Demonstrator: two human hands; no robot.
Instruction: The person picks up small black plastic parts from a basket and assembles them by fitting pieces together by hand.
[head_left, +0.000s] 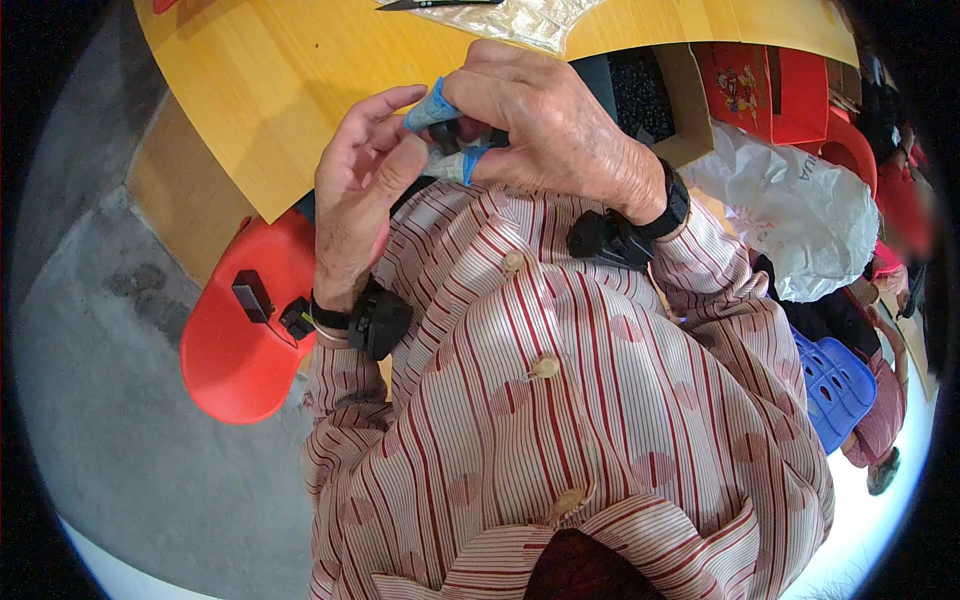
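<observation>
Both hands meet near the front edge of the yellow table [290, 95]. My right hand [565, 125] comes from the right, its thumb and forefinger tips wrapped in blue and whitish tape. Between those fingertips sits a small dark piece [446, 133], mostly hidden by the fingers; its kind I cannot make out. My left hand [360, 175] curls in from the left, thumb and fingers bent around the same dark piece and close against the wrapped fingertips. Black strapped devices are on both wrists.
Clear plastic wrapping [530, 22] and a dark pointed tool [440, 4] lie at the table's far edge. A red stool [225, 350] carrying a small black box stands left. Rightward are a cardboard box [690, 110], a white plastic bag [800, 220], a blue stool [835, 390] and other people.
</observation>
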